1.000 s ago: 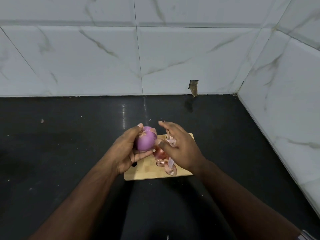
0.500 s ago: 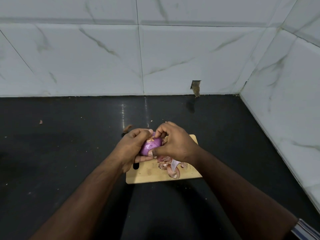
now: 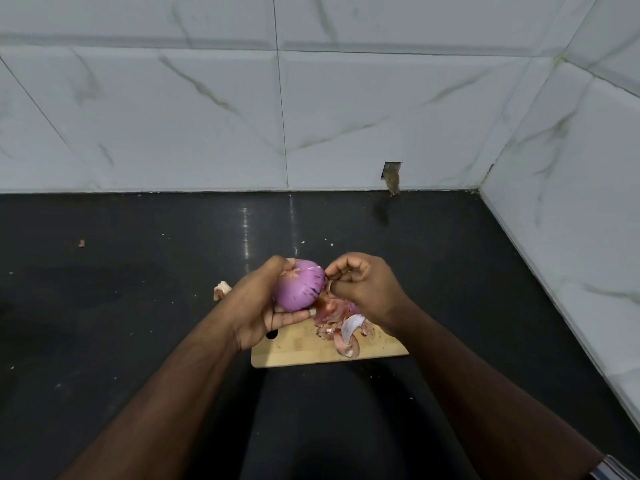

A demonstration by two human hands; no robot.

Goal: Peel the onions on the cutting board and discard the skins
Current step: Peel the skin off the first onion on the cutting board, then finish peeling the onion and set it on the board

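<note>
My left hand (image 3: 254,308) grips a purple, mostly peeled onion (image 3: 299,285) above the left end of a small wooden cutting board (image 3: 298,351). My right hand (image 3: 363,284) is curled just right of the onion, its fingertips pinching a thin strip of skin at the onion's side. A heap of pink and reddish onion skins (image 3: 341,327) lies on the board under my right hand. Whether another onion sits under the skins is hidden.
The board lies on a black countertop (image 3: 138,306) in a corner of white marble-tiled walls (image 3: 207,116). A loose piece of skin (image 3: 221,289) lies on the counter left of my left hand. Small scraps (image 3: 81,243) dot the counter farther left.
My right hand has pulled away from the top of the onion to its right side. My left hand has turned the onion, baring more of its purple surface.
</note>
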